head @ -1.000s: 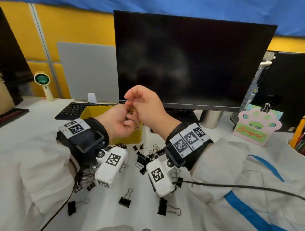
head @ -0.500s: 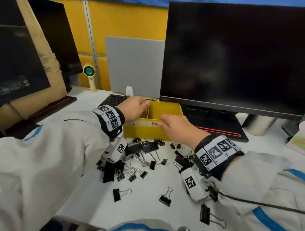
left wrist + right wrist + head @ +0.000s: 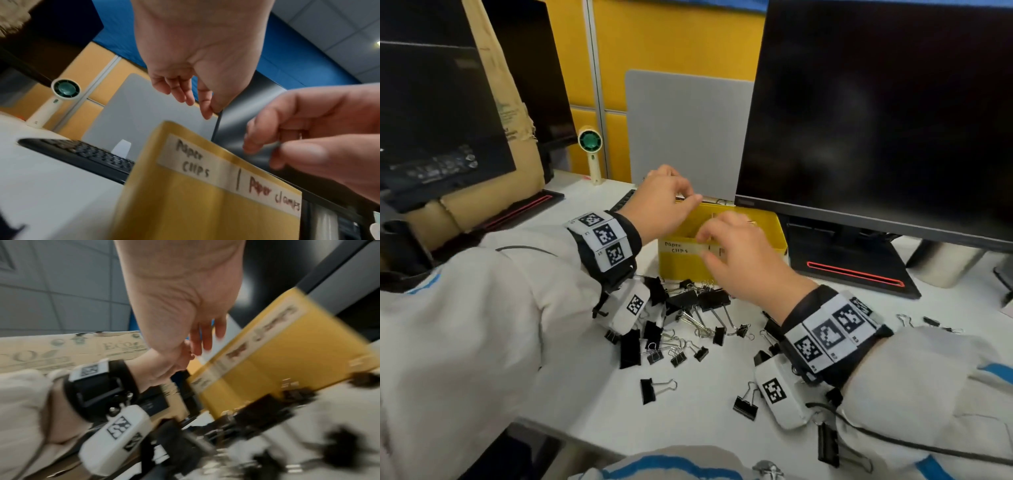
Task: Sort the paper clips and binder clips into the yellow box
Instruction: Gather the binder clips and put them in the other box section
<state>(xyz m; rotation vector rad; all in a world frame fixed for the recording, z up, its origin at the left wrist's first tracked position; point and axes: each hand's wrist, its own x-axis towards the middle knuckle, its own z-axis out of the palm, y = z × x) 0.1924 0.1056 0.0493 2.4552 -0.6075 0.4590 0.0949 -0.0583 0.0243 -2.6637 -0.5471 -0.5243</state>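
The yellow box [image 3: 768,236] stands on the white desk in front of the monitor; its taped label [image 3: 193,162] reads "paper clips" on the left and "paper clamps" on the right. My left hand [image 3: 688,197] hovers over the box's left compartment, fingers hanging loose, and nothing shows in them [image 3: 197,104]. My right hand [image 3: 709,240] hangs at the box's front wall with relaxed fingers [image 3: 205,344] and also holds nothing visible. Several black binder clips [image 3: 688,305] lie scattered on the desk between the box and me. No paper clip is clearly visible.
A large dark monitor [image 3: 876,120] and its stand [image 3: 852,267] rise just right of and behind the box. A keyboard [image 3: 86,152], a grey board [image 3: 688,130] and a small fan [image 3: 589,144] lie behind it. A second screen and cardboard [image 3: 500,102] stand at the left.
My hands were joined in front of the monitor; they parted and came down to the yellow box. The left hand then lifted slightly above the left compartment, and the right hand stayed at the front wall.
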